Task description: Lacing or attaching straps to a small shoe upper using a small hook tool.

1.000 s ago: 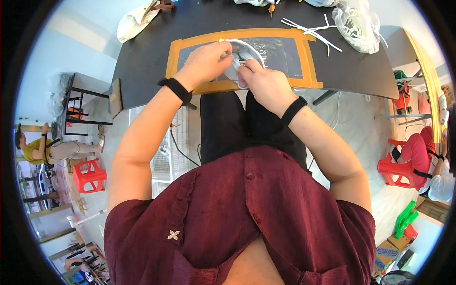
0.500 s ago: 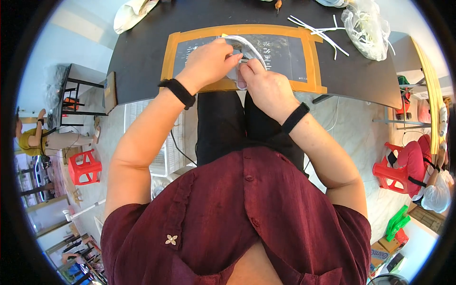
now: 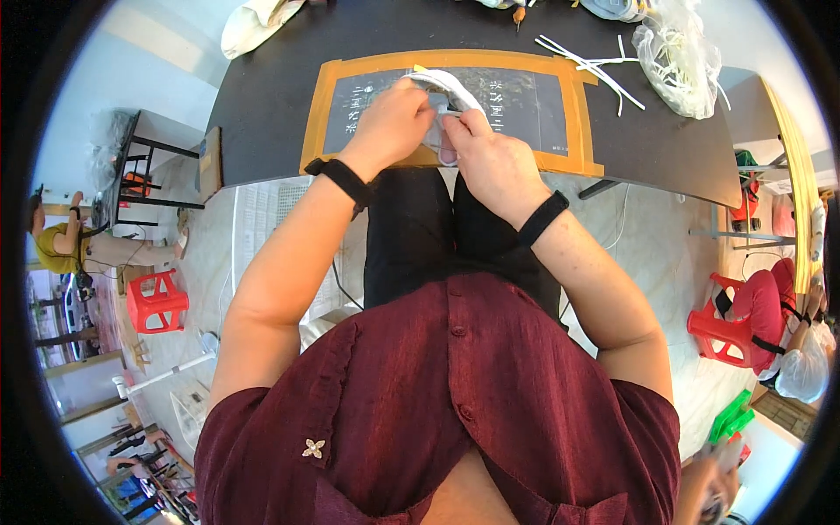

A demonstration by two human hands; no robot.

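My left hand (image 3: 398,122) and my right hand (image 3: 490,157) meet over a dark cutting mat (image 3: 516,92) with an orange taped border, at the near edge of a black table (image 3: 271,96). Both hands grip one small white curved piece (image 3: 451,87) that arches between the fingers. Part of the piece is hidden by my fingers. A black band sits on each wrist.
White strips (image 3: 586,61) and a clear plastic bag (image 3: 678,57) of white pieces lie at the table's far right. A pale cloth bag (image 3: 254,22) rests at the far left corner. Red plastic stools (image 3: 157,302) stand on the floor; a seated person (image 3: 66,245) is at left.
The view has shifted slightly, so the mat and hands sit a little higher in the picture. Both hands keep hold of the white piece, with small finger movements.
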